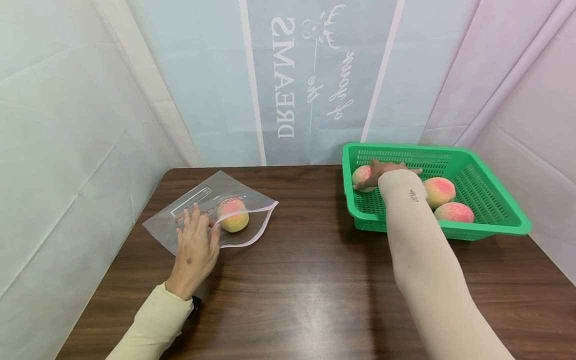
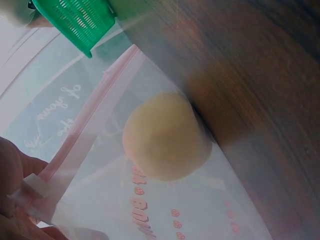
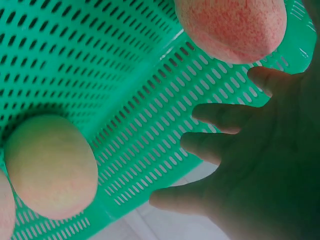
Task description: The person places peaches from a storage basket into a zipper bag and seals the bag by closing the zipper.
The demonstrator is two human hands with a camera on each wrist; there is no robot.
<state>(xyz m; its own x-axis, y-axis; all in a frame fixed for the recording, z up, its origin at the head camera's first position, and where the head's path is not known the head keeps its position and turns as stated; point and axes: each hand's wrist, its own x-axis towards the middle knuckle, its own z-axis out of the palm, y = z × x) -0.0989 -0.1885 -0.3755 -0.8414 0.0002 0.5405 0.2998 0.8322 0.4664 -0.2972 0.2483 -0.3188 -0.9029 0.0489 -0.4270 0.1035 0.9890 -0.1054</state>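
Observation:
A clear zip bag (image 1: pixel 202 181) lies on the left of the table with one peach (image 1: pixel 235 221) inside, near its open mouth. My left hand (image 1: pixel 192 252) pinches the bag's edge at the mouth. In the left wrist view those fingers are around the white zip slider (image 2: pixel 36 185). Inside the green basket (image 1: pixel 499 192), my right hand (image 1: pixel 382 173) has its fingers spread beside a pink speckled peach (image 1: pixel 362 176). The right wrist view shows this peach (image 3: pixel 235 27) just beyond the thumb, with nothing in the grasp.
Two more peaches, one yellow and pink (image 1: pixel 440 192) and one pinker (image 1: pixel 455 212), lie in the basket right of my right forearm. The basket stands at the back right of the dark wooden table (image 1: pixel 297 280). Pale hanging cloth (image 1: pixel 216 100) borders the table's back and sides.

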